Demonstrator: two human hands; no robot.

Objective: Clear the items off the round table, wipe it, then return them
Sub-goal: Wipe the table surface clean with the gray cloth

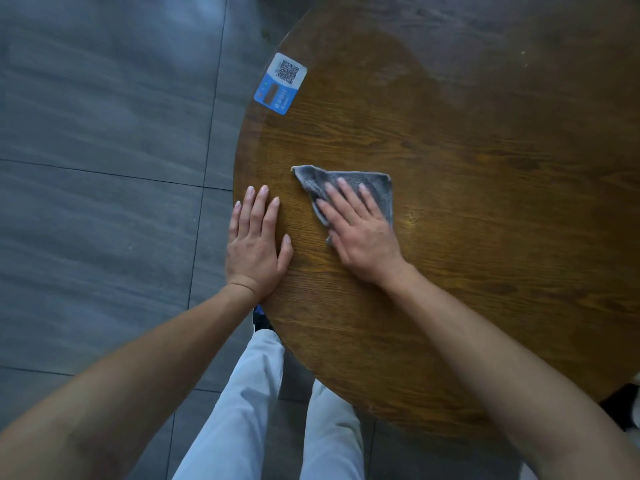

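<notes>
The round wooden table (467, 209) fills the right side of the head view. A grey cloth (374, 185) lies flat on it near the left edge. My right hand (360, 230) presses down on the cloth with fingers spread, covering its lower part. My left hand (256, 244) rests palm down on the table's left rim, fingers apart, holding nothing. A damp, darker patch shows on the wood beyond the cloth.
A blue and white QR-code sticker (281, 83) sits at the table's far left edge. Grey floor tiles (104, 168) spread to the left. My legs in pale trousers (256, 410) stand close against the table's near edge. Something dark (623, 403) shows at the lower right.
</notes>
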